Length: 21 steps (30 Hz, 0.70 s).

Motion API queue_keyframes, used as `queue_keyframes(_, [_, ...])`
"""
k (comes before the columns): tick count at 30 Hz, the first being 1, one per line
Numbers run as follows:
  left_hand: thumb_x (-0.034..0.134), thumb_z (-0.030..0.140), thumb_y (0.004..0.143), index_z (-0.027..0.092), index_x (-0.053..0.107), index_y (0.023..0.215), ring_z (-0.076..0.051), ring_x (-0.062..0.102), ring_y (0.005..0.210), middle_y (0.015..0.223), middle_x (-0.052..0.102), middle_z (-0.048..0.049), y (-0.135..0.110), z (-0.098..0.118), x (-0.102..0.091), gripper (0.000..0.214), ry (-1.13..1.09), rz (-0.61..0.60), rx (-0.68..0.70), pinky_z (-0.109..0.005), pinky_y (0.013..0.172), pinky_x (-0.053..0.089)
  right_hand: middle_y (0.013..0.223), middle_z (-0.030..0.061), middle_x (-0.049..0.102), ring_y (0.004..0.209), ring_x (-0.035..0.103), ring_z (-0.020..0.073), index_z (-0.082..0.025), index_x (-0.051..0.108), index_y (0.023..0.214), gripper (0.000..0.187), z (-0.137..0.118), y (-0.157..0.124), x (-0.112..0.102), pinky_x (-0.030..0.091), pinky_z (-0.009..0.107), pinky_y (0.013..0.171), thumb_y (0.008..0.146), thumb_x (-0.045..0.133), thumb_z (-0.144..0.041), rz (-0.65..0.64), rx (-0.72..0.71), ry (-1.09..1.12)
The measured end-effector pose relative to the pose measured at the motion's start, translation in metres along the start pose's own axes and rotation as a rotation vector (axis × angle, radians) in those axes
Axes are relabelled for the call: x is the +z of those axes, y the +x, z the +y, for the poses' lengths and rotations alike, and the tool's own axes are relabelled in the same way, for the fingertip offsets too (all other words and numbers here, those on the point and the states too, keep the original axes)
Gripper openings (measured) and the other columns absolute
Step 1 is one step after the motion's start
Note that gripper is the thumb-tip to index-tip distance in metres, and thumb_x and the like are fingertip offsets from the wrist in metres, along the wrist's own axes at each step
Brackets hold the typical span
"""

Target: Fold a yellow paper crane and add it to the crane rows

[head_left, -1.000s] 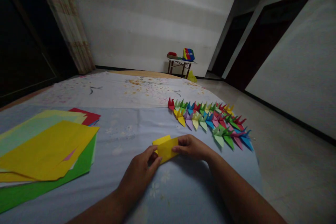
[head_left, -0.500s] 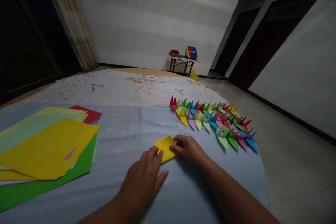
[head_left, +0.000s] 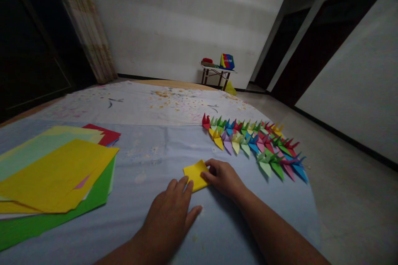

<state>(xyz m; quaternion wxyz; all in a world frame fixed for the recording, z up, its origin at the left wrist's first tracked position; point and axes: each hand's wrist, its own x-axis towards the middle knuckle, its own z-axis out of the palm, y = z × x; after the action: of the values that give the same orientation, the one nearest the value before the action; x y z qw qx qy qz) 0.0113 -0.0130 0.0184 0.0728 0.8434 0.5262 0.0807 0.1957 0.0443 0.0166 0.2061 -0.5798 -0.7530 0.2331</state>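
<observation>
A small folded square of yellow origami paper (head_left: 196,175) lies on the blue part of the tablecloth between my hands. My left hand (head_left: 174,205) rests with fingers stretched out, their tips on the lower left edge of the paper and the thumb apart. From the other side, my right hand (head_left: 224,177) pinches the right edge between thumb and curled fingers. Part of that edge is hidden behind the fingers. Beyond my right hand stand rows of folded paper cranes (head_left: 253,144) in many colours.
To the left lies a spread stack of coloured paper sheets (head_left: 59,174), yellow and green among them. The flowered tablecloth (head_left: 183,103) covers the round table. By the far wall, a small stand (head_left: 219,69) holds a multicoloured box (head_left: 226,61) and a red item.
My left fingers have slid slightly down along the paper's left edge, showing more of its upper left corner. My right hand keeps its pinch in nearly the same spot.
</observation>
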Motion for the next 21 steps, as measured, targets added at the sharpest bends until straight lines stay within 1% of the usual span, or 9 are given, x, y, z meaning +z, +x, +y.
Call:
queue_keyframes(5, [0.048, 0.040, 0.082, 0.014, 0.051, 0.123, -0.035, 0.045, 0.116, 0.130, 0.049, -0.0162, -0.001, 0.000, 0.000, 0.048, 0.005, -0.015, -0.016, -0.049, 0.086, 0.045, 0.073, 0.0004, 0.064, 0.063, 0.055, 0.0125, -0.021, 0.060, 0.103, 0.030, 0.000, 0.000, 0.002, 0.035, 0.022, 0.058, 0.078, 0.053, -0.036, 0.021, -0.001, -0.022])
queue_keyframes(8, [0.048, 0.041, 0.082, 0.015, 0.052, 0.121, -0.034, 0.045, 0.115, 0.130, 0.048, -0.0165, -0.001, -0.001, 0.001, 0.047, 0.009, -0.010, -0.022, -0.048, 0.086, 0.044, 0.076, 0.0014, 0.065, 0.065, 0.056, 0.0133, -0.021, 0.060, 0.104, 0.030, -0.002, 0.000, 0.001, 0.035, 0.023, 0.059, 0.077, 0.054, -0.035, 0.014, 0.015, -0.044])
queue_keyframes(13, [0.046, 0.042, 0.083, 0.020, 0.057, 0.113, -0.032, 0.044, 0.116, 0.129, 0.050, -0.0137, 0.004, -0.003, -0.003, 0.038, 0.043, 0.058, 0.040, -0.052, 0.093, 0.033, 0.079, 0.0016, 0.066, 0.069, 0.057, 0.0142, -0.022, 0.058, 0.106, 0.031, -0.006, -0.001, 0.000, 0.036, 0.023, 0.061, 0.078, 0.054, -0.034, 0.016, 0.014, -0.079])
queue_keyframes(17, [0.039, 0.032, 0.087, 0.023, 0.062, 0.102, -0.029, 0.047, 0.110, 0.119, 0.058, -0.0099, 0.010, -0.006, -0.013, 0.029, -0.017, 0.070, 0.048, -0.050, 0.089, 0.030, 0.082, 0.0024, 0.063, 0.075, 0.055, 0.0160, -0.022, 0.056, 0.109, 0.034, -0.006, -0.002, 0.001, 0.038, 0.025, 0.066, 0.077, 0.056, -0.034, 0.051, 0.011, -0.129])
queue_keyframes(21, [0.039, 0.030, 0.087, 0.026, 0.064, 0.092, -0.025, 0.048, 0.103, 0.109, 0.061, -0.0049, 0.014, -0.013, -0.016, 0.025, -0.124, 0.103, 0.032, -0.044, 0.085, 0.029, 0.091, 0.0068, 0.060, 0.088, 0.052, 0.0196, -0.017, 0.053, 0.112, 0.040, -0.002, -0.001, 0.003, 0.039, 0.030, 0.078, 0.075, 0.060, -0.030, 0.107, -0.055, -0.151])
